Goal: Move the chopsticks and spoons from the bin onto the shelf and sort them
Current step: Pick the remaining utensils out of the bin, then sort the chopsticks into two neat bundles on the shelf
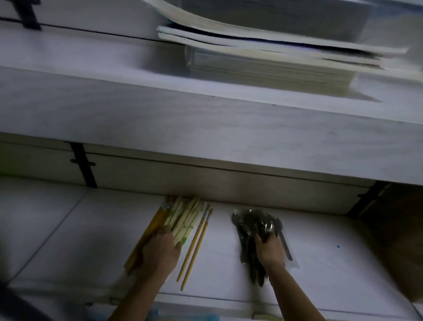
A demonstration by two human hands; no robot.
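A pile of chopsticks (181,219), some in paper sleeves, lies on the white lower shelf (86,239). My left hand (161,249) rests on top of the pile's near end, fingers laid over it. Two bare wooden chopsticks (194,249) lie apart just right of the pile. Further right sits a heap of dark metal spoons (253,225), bowls pointing to the back. My right hand (269,250) grips the spoons' handles from above. The bin is out of view.
An upper shelf (207,126) overhangs the work area and carries a stack of books and papers (270,56). Black brackets (83,164) stand at the back wall. A brown surface (401,241) borders the shelf on the right.
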